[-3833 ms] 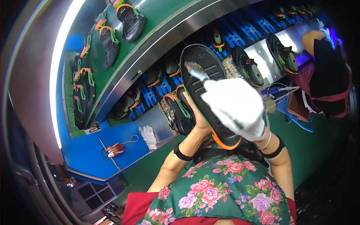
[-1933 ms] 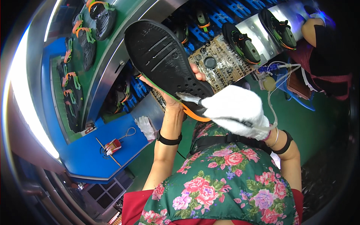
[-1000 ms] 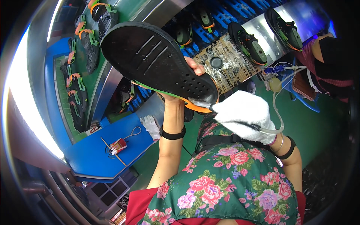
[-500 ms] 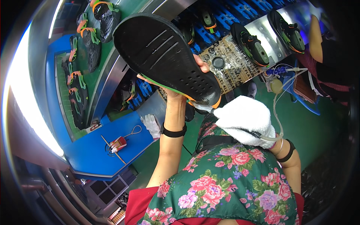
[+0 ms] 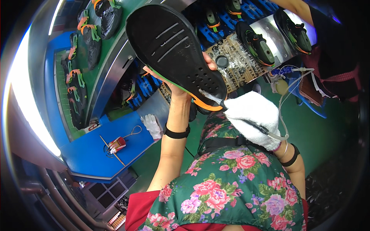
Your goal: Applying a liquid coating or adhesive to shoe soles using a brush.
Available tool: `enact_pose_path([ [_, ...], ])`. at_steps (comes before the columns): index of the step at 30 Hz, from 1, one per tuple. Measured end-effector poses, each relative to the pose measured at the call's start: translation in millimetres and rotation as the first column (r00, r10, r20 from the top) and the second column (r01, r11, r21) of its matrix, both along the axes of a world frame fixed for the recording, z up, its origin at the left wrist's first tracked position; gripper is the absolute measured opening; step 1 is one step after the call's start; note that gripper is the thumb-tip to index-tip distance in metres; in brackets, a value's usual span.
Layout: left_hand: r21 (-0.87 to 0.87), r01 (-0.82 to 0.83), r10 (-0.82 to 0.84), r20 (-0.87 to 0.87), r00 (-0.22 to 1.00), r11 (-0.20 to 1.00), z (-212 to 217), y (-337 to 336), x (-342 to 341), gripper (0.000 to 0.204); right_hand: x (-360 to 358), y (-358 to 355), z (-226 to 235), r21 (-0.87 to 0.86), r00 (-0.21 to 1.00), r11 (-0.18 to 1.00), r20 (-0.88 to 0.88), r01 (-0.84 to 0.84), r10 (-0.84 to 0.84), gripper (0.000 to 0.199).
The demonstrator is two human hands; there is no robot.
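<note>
My left hand [image 5: 179, 87] grips a black shoe sole [image 5: 166, 38] from beneath, its fingers showing past the right edge. The sole has a raised rim, three slots, a cluster of small holes, and green and orange along its lower edge. A white terry cloth [image 5: 254, 117] wraps my right hand, so its fingers are hidden. From the cloth sticks a brush [image 5: 213, 98] with a clear hose running back along the wrist. The brush tip rests on the sole just below the holes, at the heel end.
Black shoes [image 5: 255, 44] stand on a metal and cardboard-covered ledge beside blue racks [image 5: 246, 14]. More shoes with orange and green straps [image 5: 91, 44] lie on a green conveyor at left. A blue table [image 5: 88, 154] holds a white glove [image 5: 151, 126]. Another person's arm [image 5: 295, 8] reaches in at upper right.
The brush has moved from the heel's lower edge onto the sole's face near the holes. The sole has shifted slightly, its toe end up and right. A co-worker's arm has moved toward the racks.
</note>
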State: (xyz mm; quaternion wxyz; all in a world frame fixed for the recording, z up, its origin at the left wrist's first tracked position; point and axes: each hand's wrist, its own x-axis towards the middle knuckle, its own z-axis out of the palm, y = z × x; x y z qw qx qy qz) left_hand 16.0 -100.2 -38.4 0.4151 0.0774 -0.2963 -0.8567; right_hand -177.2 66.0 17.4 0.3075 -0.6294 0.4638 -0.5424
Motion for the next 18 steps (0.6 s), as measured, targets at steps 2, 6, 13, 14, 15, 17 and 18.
enact_pose_path([
  [2,0.01,0.054,-0.054,-0.007,0.999,0.999,2,-1,0,0.132,-2,0,-3,0.011,0.998,0.998,0.004,-0.064,0.064,0.027],
  [6,0.033,0.179,-0.177,-0.042,0.983,0.983,5,-4,1,0.139,-11,-8,-11,0.032,0.902,0.958,0.347,-0.284,0.256,0.028],
  [13,0.176,0.234,-0.251,0.081,0.964,0.956,3,-6,5,0.141,-7,-11,-19,-0.174,0.951,0.945,-0.19,-0.276,0.243,0.035],
  [14,0.139,0.274,-0.289,0.098,0.952,0.952,2,-6,5,0.141,-7,-12,-20,-0.143,0.936,0.93,-0.147,-0.34,0.319,0.034],
  [15,0.11,0.297,-0.312,0.162,0.936,0.949,0,-5,4,0.141,-8,-14,-21,-0.105,0.914,0.91,0.022,-0.401,0.405,0.031],
  [17,0.109,0.364,-0.379,0.19,0.906,0.925,-5,-1,3,0.137,-12,-18,-21,-0.092,0.87,0.877,0.114,-0.472,0.481,0.03],
  [18,0.123,0.359,-0.378,0.224,0.898,0.925,-7,0,3,0.134,-14,-19,-21,-0.094,0.847,0.863,0.164,-0.497,0.506,0.03],
])
